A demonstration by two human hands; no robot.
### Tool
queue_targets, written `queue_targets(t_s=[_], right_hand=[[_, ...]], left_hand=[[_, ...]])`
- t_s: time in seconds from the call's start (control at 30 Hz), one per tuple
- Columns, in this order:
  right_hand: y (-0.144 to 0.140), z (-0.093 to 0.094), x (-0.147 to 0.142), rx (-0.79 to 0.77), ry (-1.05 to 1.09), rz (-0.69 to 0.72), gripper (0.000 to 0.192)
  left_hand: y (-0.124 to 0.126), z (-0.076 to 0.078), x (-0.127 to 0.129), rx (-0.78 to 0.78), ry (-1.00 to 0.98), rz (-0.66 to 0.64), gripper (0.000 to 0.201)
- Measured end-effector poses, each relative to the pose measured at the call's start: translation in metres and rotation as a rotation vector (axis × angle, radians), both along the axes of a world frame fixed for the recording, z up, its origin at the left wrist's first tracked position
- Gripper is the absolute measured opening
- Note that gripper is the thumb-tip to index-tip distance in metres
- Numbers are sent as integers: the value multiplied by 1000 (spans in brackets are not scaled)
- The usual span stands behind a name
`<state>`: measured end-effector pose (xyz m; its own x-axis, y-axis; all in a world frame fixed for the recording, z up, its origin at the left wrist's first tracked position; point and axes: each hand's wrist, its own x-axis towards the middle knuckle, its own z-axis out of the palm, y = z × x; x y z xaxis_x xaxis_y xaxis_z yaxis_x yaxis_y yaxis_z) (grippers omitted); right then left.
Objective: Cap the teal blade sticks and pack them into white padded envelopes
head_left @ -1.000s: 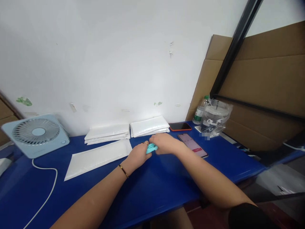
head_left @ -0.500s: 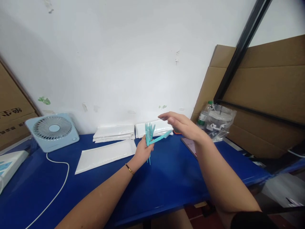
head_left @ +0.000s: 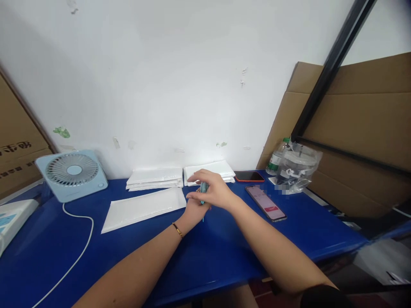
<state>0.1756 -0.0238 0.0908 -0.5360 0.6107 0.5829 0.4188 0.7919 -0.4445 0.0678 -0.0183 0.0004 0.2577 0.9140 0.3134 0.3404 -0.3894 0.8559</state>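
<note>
The right hand [head_left: 214, 188], raised and apart half a second ago, has swung in over the left hand [head_left: 195, 210]. Its thumb and fingers curve half open around the teal strips [head_left: 204, 187]; whether they grip, I cannot tell. The left fingers are closed on the strips, left of the lit phone [head_left: 265, 203]. A packet [head_left: 143, 209] lies farther left.
</note>
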Motion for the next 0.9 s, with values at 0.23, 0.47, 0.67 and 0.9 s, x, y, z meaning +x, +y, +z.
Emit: queue_targets(t_s=[0.23,0.47,0.67,0.9], right_hand=[[16,-24,17,21,-118,-182,16],[-8,-19,36,110,-753,-328,52],[-9,-41,14,-168,-898,-510,21],[-5,-44,20,-246,-790,-417,19]], left_hand=[[8,-7,-3,-87,164,-74,22],[2,16,-12,131,873,88,21],[-10,32,-18,263,1028,82,16],[-13,33,-34,216,1120,126,17]])
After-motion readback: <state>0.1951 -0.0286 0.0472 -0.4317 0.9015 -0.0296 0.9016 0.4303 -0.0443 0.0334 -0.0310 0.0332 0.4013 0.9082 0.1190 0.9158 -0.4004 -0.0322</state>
